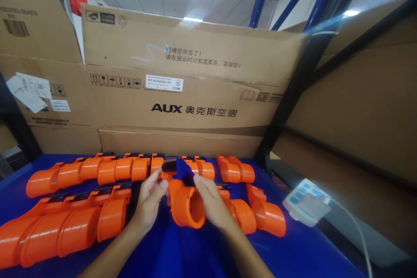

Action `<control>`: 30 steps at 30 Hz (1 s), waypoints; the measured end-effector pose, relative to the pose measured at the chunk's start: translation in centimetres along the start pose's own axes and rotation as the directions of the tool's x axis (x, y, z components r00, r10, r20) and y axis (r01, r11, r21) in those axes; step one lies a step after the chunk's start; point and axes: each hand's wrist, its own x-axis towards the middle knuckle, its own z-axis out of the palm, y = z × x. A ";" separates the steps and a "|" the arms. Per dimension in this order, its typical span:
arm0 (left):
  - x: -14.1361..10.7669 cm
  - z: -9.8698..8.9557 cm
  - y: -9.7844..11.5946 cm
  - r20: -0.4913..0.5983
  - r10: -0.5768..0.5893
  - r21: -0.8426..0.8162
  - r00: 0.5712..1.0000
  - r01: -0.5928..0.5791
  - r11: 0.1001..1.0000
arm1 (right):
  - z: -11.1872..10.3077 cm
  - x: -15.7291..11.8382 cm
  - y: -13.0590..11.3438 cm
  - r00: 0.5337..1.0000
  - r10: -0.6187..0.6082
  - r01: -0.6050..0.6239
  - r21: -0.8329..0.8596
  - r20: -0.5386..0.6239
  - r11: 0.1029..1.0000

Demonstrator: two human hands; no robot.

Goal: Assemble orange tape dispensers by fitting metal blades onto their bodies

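Note:
My left hand (150,200) is closed on the left side of an orange plastic part with a round ring (182,209), held up above the blue surface. Atop that part sits a black pad-like piece (169,166). The thumb and fingers of my right hand (211,202) pinch a dark blue piece (184,171) at the upper right of the part; whether it is joined to the part I cannot tell. More orange ring parts lie around both hands, including a front left row (80,228) and a back left row (124,168).
Several orange parts (269,219) rest to the right on the blue table cover (224,256). A white and blue box with a cable (308,203) sits at the right edge. Behind stands a cardboard panel (182,74), with a dark rack post (286,91) on the right.

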 end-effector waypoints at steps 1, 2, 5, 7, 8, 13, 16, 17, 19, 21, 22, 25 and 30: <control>0.0 0.1 0.0 -0.008 -0.011 -0.007 1.000 0.011 1.000 | 0.1 0.0 0.1 0.998 0.058 -0.059 0.038 0.021 0.998; 0.0 0.3 0.1 -0.029 -0.019 -0.012 0.999 0.018 1.000 | 0.2 -0.1 0.2 0.995 0.099 -0.101 0.062 0.033 0.993; 0.2 0.5 0.1 -0.142 -0.030 -0.010 0.989 0.029 1.000 | 0.3 -0.2 0.1 0.993 0.101 -0.106 0.089 0.059 0.990; 0.6 0.4 0.1 -0.237 -0.046 -0.044 0.970 0.037 0.998 | 0.1 -0.3 -0.3 0.996 0.002 -0.008 0.073 0.085 0.997; 0.8 0.3 0.2 -0.284 -0.055 -0.071 0.957 0.036 0.997 | -0.1 -0.3 -0.6 0.993 -0.070 0.065 0.052 0.100 0.997; 1.7 -0.3 0.6 -0.431 -0.046 -0.123 0.901 -0.009 0.992 | -0.5 -0.7 -1.7 0.914 -0.392 0.405 -0.229 0.105 0.885; 1.8 -0.4 0.7 -0.427 -0.064 -0.120 0.902 0.014 0.993 | -0.1 -0.9 -1.6 0.888 -0.459 0.443 -0.327 0.031 0.835; 1.8 -0.4 0.7 -0.409 -0.075 -0.118 0.910 0.029 0.993 | 0.1 -0.9 -1.6 0.888 -0.460 0.432 -0.339 -0.002 0.836; 1.7 -0.2 0.7 -0.350 -0.101 -0.101 0.931 0.070 0.992 | 0.1 -0.8 -1.5 0.898 -0.433 0.382 -0.343 -0.083 0.858; 1.6 -0.1 0.8 -0.306 -0.113 -0.073 0.945 0.095 0.993 | -0.4 -0.5 -1.7 0.907 -0.372 0.307 -0.296 -0.198 0.905; 1.5 0.0 0.9 -0.295 -0.113 -0.059 0.949 0.101 0.993 | -0.9 -0.3 -1.8 0.900 -0.337 0.269 -0.253 -0.278 0.929; 1.4 0.1 0.9 -0.282 -0.112 -0.038 0.953 0.105 0.994 | -3.7 0.5 -2.4 0.818 -0.220 0.186 -0.118 -0.531 0.975; 1.4 -0.1 1.0 -0.267 -0.120 -0.044 0.956 0.113 0.993 | -8.9 1.4 -2.3 0.730 -0.053 -0.111 -0.196 -0.681 0.974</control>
